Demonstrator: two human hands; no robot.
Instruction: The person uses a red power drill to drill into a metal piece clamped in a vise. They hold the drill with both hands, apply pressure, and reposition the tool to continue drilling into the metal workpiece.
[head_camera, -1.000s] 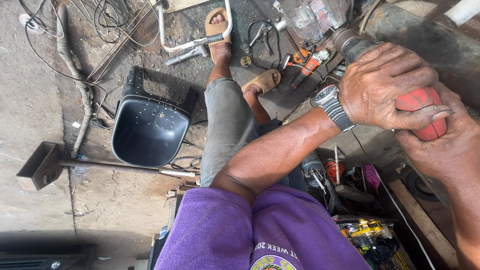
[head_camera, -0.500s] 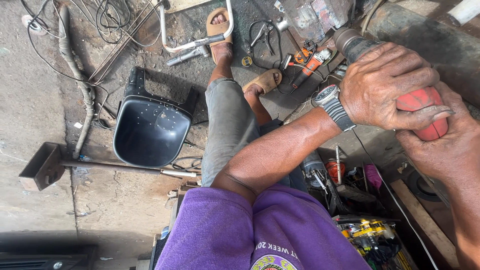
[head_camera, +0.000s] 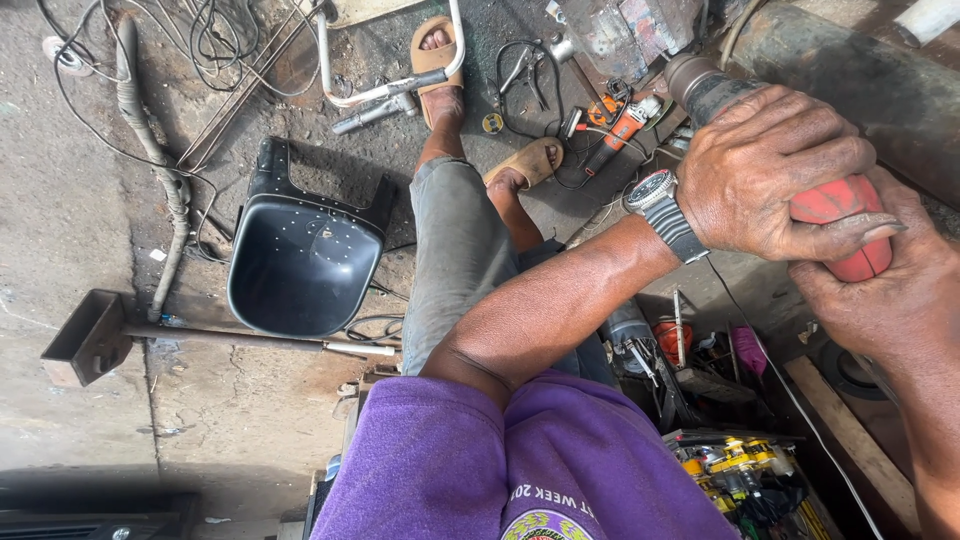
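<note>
Taking the black plastic seat shell (head_camera: 300, 255) on the concrete floor (head_camera: 80, 200) as the marker, a rusty metal bar with a box-shaped end (head_camera: 95, 335) lies just below and to the left of it, the bar running under the shell's lower edge. Up and left of the shell a grey corrugated hose (head_camera: 150, 150) snakes through a tangle of black cables (head_camera: 220, 40). Above the shell and to its right sits a bent white tube frame (head_camera: 385, 85), with a sandalled foot (head_camera: 438, 65) through it; the grey trouser leg (head_camera: 455, 260) comes down just right of the shell. Farther right of the shell a small orange angle grinder (head_camera: 620, 125) lies among wires. Well to the right of the shell, the left hand (head_camera: 775, 180), a wristwatch (head_camera: 662, 210) at its wrist, has its grip wrapped tight over a red-handled tool (head_camera: 835, 225), fingers curled across the red part. The right hand (head_camera: 880, 300) presses closed around the same handle from below. The tool's dark cylindrical front end (head_camera: 705, 85) points up toward a large rusty pipe (head_camera: 860, 80), which lies right behind it; whether they touch I cannot tell. Below the hands, far right of the shell, an open box of tools (head_camera: 735, 470) crowds the space beside a wooden plank (head_camera: 850, 440).
</note>
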